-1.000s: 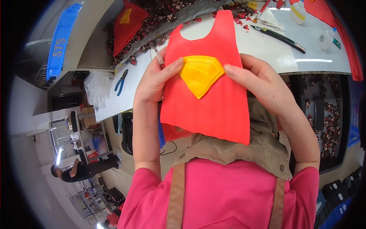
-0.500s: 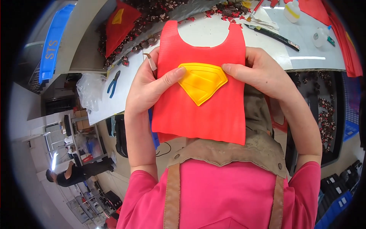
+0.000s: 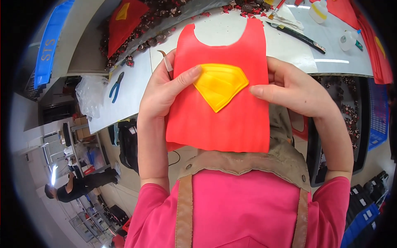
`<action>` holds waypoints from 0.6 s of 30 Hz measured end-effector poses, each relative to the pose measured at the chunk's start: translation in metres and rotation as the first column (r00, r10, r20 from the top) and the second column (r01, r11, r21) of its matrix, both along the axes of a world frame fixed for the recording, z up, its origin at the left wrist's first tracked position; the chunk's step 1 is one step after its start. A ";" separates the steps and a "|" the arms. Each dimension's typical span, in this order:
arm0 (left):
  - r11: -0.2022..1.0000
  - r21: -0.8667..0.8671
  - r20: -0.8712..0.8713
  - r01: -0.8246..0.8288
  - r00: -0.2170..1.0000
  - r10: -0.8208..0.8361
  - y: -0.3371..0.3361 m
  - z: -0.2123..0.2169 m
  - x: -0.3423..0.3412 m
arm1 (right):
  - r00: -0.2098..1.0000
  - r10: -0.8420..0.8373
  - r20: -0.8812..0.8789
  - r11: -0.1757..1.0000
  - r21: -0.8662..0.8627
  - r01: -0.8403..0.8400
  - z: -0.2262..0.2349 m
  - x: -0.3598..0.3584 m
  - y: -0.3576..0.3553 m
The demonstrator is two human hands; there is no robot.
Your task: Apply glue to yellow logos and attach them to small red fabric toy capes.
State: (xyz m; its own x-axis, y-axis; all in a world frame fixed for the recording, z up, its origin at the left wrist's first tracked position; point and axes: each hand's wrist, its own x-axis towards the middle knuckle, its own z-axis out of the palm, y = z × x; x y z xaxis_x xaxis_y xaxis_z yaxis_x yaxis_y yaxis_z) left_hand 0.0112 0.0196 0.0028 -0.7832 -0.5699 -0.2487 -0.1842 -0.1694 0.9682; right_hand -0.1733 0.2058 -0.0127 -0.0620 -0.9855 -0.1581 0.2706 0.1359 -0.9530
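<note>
Both my hands hold up a red, bib-shaped piece of soft sheet (image 3: pixel 223 134) with a scooped top edge. On its front sits a yellow, shield-shaped patch (image 3: pixel 219 84) with a raised border. My left hand (image 3: pixel 161 91) grips the red piece at its left side, its thumb pressing the patch's upper left corner. A thin, curved, pointed thing (image 3: pixel 167 62) sticks up by the left fingers; its kind I cannot make out. At the right edge, my right hand (image 3: pixel 291 89) has its thumb on the red face, just beside the patch's right corner, fingers behind.
Blue-handled pliers (image 3: pixel 116 87) and a clear plastic bag (image 3: pixel 89 97) lie at the table's left. Farther right are a black utility knife (image 3: pixel 300 37) and squeeze bottles (image 3: pixel 318 11). Dark and red scraps (image 3: pixel 248 10) line the back. A person (image 3: pixel 78 188) stands far left.
My right thumb has slid off the patch's upper right corner, down onto the red sheet beside it. The red piece has shifted slightly. My left thumb stays on the patch.
</note>
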 end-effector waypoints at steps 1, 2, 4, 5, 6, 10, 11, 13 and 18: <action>1.000 0.003 -0.004 -0.003 1.000 0.003 0.002 -0.001 0.001 | 1.000 0.003 -0.004 1.000 0.003 -0.003 -0.004 0.006 0.001; 1.000 0.019 -0.015 -0.015 1.000 0.015 0.000 -0.002 -0.001 | 0.996 -0.065 0.066 0.998 0.024 0.063 -0.010 0.009 -0.001; 0.999 0.032 -0.035 -0.023 0.999 0.024 0.000 -0.004 -0.003 | 0.979 -0.162 0.119 0.986 0.064 0.156 -0.009 0.010 -0.006; 1.000 0.024 -0.037 -0.020 0.999 0.021 0.002 -0.004 -0.002 | 0.979 -0.165 0.118 0.985 0.065 0.159 -0.009 0.009 -0.007; 1.000 0.016 -0.038 -0.016 0.999 0.016 0.004 -0.005 -0.001 | 0.983 -0.178 0.042 0.983 0.046 0.176 -0.009 0.006 -0.010; 1.000 0.000 0.003 0.002 1.000 -0.002 0.005 0.000 0.001 | 0.979 -0.098 -0.181 0.992 0.059 0.110 -0.001 -0.007 -0.013; 1.000 -0.009 0.014 0.007 1.000 -0.007 0.006 0.002 0.000 | 0.978 -0.100 -0.181 0.991 0.065 0.113 0.001 -0.011 -0.014; 1.000 -0.011 0.026 0.017 1.000 -0.017 0.008 0.003 -0.001 | 0.978 0.007 -0.210 0.996 0.089 0.012 0.005 -0.018 -0.014; 0.999 -0.001 -0.012 0.039 0.999 -0.039 0.007 0.001 -0.003 | 0.990 -0.005 -0.142 0.997 0.069 0.015 0.002 -0.017 -0.016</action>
State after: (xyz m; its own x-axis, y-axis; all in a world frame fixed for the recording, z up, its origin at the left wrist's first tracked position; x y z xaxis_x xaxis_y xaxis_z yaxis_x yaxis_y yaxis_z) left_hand 0.0084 0.0270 0.0038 -0.8077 -0.5392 -0.2384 -0.1786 -0.1615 0.9706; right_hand -0.1906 0.1900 -0.0110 -0.0986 -0.9715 -0.2157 0.1358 0.2016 -0.9700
